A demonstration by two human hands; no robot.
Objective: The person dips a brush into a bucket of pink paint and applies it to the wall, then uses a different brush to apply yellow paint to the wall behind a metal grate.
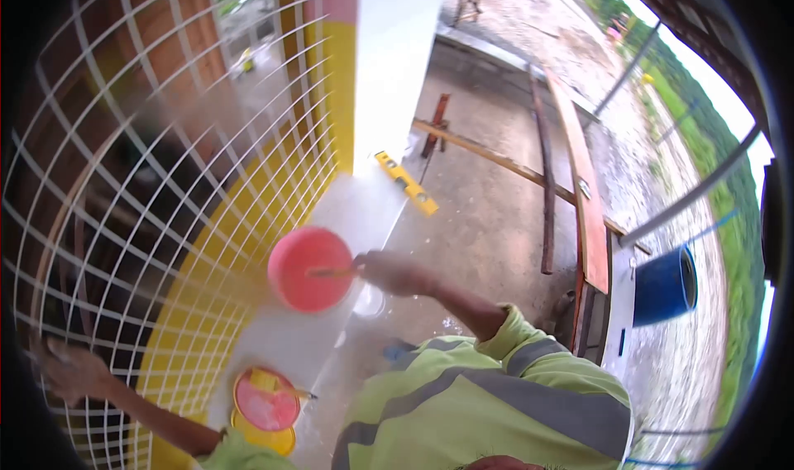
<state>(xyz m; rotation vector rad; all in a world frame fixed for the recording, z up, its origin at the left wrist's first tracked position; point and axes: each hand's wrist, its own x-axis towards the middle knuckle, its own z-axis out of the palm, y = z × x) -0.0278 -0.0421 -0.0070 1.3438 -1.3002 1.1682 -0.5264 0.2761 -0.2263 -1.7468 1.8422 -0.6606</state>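
Observation:
My right hand [395, 273] is closed on a slim brown stick-like tool [331, 272], blurred, whose far end reaches over the pink bucket [308, 295]. That bucket stands on the pale ledge beside the yellow wall. At the far left, my left hand [74, 372] is raised at the white metal grille [141, 209], its fingers curled at the bars and partly smeared. Nearer to me on the ledge is a round pink-filled tub [266, 408] with a yellow block-like piece and a thin handle across it. A yellow lid or rim [277, 441] shows below the tub.
A yellow spirit level [405, 183] lies past the bucket by the white column [393, 73]. Wooden planks [579, 189] and a dark pole [542, 164] stretch across the right side. Beyond them stands a blue barrel [662, 286]. The grille borders the left.

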